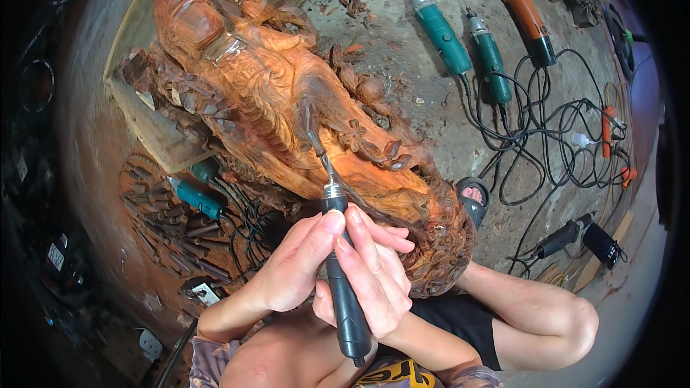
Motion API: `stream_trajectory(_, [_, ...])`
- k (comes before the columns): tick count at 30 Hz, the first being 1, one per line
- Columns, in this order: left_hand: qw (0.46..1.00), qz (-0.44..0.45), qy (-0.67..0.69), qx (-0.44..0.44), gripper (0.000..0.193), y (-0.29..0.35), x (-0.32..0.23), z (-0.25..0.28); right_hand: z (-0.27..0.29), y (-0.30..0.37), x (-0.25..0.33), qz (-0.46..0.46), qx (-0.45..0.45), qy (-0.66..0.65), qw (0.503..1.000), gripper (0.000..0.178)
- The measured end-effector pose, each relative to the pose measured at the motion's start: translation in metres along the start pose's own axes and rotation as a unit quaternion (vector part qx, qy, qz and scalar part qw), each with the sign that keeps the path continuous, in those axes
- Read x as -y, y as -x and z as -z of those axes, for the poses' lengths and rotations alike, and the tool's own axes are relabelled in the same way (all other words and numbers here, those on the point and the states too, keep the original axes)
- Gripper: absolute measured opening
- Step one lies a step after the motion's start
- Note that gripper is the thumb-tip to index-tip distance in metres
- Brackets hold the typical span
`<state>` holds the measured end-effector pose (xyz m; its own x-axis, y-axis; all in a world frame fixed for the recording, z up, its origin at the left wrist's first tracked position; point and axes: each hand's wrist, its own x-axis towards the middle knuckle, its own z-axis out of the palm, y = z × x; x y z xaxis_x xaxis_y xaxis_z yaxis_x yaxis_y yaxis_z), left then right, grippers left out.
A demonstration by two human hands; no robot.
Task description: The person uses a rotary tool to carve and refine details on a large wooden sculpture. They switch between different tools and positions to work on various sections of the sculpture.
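A large carved wooden figure (277,100), orange-brown with dark rough parts, lies slantwise in front of me. Both my hands are closed round a slim black rotary carving handpiece (345,309) with a silver collar. My left hand (291,266) grips it from the left, its thumb against the front of the body. From the other side my right hand (377,273) wraps it, thumb and fingers pressed to the grip. The thin metal bit (327,165) points away from me and meets or nearly meets a dark carved ridge (310,126) midway along the figure; exact contact cannot be told.
Two green die grinders (440,37) and an orange-black power tool (528,21) lie at far right, their tangled black cables (539,129) nearby. Wooden blocks (154,126) flank the figure. At left are another green tool (195,197) and a heap of carving bits (169,226).
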<state>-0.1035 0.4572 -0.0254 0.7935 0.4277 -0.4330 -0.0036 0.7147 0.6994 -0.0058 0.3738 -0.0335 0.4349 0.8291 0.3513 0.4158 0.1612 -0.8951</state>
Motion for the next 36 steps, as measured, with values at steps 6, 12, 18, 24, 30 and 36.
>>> stream_trajectory(6, [1.0, 0.005, 0.004, -0.001, 0.066, 0.002, 0.0, 0.003, 0.0, 0.001, 0.001, -0.018, 0.012, -0.013, 1.0, 0.046])
stream_trajectory(12, [0.998, 0.05, -0.027, -0.014, 0.065, 0.003, -0.002, -0.006, 0.01, 0.014, -0.001, -0.01, 0.033, 0.019, 0.999, 0.049])
stream_trajectory(18, [0.998, 0.051, -0.028, -0.024, 0.07, 0.004, 0.001, -0.009, 0.011, 0.016, -0.004, 0.01, 0.041, 0.021, 0.999, 0.051])
stream_trajectory(24, [0.999, 0.042, -0.03, -0.005, 0.066, 0.005, 0.004, -0.004, 0.017, 0.014, 0.001, 0.005, 0.067, 0.05, 0.997, 0.052])
stream_trajectory(30, [0.996, 0.074, -0.045, 0.007, 0.071, 0.001, 0.01, -0.015, 0.028, 0.025, -0.001, -0.008, 0.049, 0.051, 0.997, 0.052])
stream_trajectory(36, [0.997, 0.072, -0.009, -0.027, 0.075, 0.003, -0.002, -0.019, 0.024, 0.011, 0.001, 0.004, 0.064, 0.038, 0.997, 0.05])
